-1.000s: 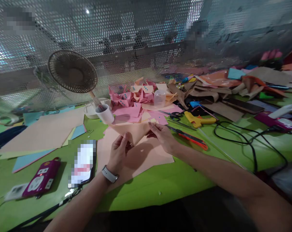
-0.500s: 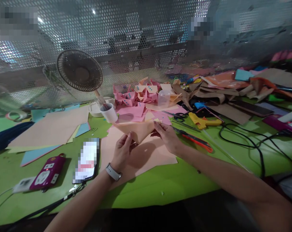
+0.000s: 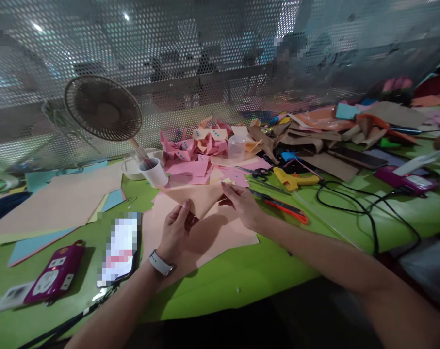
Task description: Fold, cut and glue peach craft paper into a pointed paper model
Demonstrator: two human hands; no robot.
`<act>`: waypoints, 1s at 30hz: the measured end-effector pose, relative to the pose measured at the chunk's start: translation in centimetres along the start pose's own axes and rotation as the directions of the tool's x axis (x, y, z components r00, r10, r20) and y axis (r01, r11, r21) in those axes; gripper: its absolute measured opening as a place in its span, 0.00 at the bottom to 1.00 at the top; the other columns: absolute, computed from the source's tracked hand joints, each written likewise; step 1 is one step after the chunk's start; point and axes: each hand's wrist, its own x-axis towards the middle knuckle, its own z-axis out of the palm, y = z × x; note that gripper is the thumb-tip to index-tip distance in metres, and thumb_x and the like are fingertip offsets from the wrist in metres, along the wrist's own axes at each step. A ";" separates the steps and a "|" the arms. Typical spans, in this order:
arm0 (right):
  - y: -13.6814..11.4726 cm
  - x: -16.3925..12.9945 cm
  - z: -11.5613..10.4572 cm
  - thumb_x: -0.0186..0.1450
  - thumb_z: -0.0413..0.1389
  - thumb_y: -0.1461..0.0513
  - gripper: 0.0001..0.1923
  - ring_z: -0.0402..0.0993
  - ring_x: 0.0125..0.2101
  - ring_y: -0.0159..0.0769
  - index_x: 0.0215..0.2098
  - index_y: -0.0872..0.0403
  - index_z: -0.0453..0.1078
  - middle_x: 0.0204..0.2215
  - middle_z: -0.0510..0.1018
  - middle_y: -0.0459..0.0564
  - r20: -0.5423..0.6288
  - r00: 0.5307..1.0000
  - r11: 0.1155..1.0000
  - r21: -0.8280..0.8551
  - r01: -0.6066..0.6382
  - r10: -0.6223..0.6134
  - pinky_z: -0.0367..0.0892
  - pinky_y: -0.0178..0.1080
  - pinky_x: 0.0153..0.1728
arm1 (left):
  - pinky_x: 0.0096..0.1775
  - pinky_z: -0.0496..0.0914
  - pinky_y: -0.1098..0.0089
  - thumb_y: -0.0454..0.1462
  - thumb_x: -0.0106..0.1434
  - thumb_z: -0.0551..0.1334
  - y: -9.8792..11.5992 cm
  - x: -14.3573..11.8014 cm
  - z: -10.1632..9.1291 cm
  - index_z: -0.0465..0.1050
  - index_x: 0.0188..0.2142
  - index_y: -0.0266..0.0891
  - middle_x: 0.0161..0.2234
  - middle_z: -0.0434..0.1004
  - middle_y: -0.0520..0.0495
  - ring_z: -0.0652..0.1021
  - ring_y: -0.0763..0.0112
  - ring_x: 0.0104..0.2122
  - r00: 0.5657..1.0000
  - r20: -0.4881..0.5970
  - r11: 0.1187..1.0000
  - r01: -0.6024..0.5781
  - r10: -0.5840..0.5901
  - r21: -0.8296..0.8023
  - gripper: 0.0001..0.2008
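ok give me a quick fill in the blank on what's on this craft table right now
1. Both hands pinch a folded sheet of ____ paper.
2. The left hand has a ____ on its wrist.
3. The yellow glue gun lies to the ____ of the right hand.
4. The table is covered in ____.

Missing words: peach; watch; right; green

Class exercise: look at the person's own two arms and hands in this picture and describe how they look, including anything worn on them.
Both forearms are bare, with no sleeves in view and no gloves. The left hand has a watch on the wrist, with a pale grey or white band. The right hand and its wrist show nothing worn; no rings can be made out on either hand.
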 end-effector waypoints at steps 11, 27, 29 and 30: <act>0.3 0.7 -0.6 0.52 0.66 0.45 0.21 0.72 0.24 0.30 0.27 0.54 0.75 0.23 0.77 0.45 -0.082 0.996 0.997 0.070 -0.014 0.020 0.69 0.36 0.28 | 0.28 0.68 0.79 0.45 0.48 0.75 -0.3 -0.4 0.2 0.72 0.25 0.36 0.21 0.63 0.58 0.66 0.82 0.22 0.999 0.020 0.999 0.042 -0.042 -0.015 0.17; 1.9 -1.3 0.9 0.46 0.71 0.49 0.22 0.73 0.25 0.30 0.28 0.59 0.79 0.25 0.81 0.51 0.252 0.922 0.941 -0.249 -0.230 0.292 0.67 0.35 0.31 | 0.30 0.72 0.74 0.44 0.48 0.75 -0.8 -1.3 1.8 0.73 0.26 0.37 0.22 0.76 0.54 0.75 0.76 0.24 0.997 0.041 0.986 0.066 -0.061 -0.155 0.16; 1.9 -1.2 0.9 0.45 0.71 0.48 0.23 0.74 0.25 0.31 0.28 0.59 0.79 0.25 0.81 0.51 0.246 0.928 0.947 -0.229 -0.225 0.280 0.67 0.36 0.32 | 0.30 0.73 0.73 0.44 0.47 0.76 -0.8 -1.2 1.7 0.74 0.27 0.37 0.24 0.77 0.53 0.76 0.75 0.24 0.997 0.041 0.985 0.075 -0.070 -0.157 0.17; 1.9 -1.2 0.8 0.44 0.71 0.48 0.24 0.74 0.26 0.32 0.27 0.59 0.79 0.25 0.81 0.52 0.248 0.928 0.948 -0.225 -0.223 0.277 0.67 0.36 0.32 | 0.30 0.73 0.73 0.44 0.47 0.76 -0.7 -1.2 1.7 0.74 0.27 0.37 0.24 0.78 0.53 0.77 0.75 0.25 0.996 0.045 0.985 0.082 -0.076 -0.151 0.17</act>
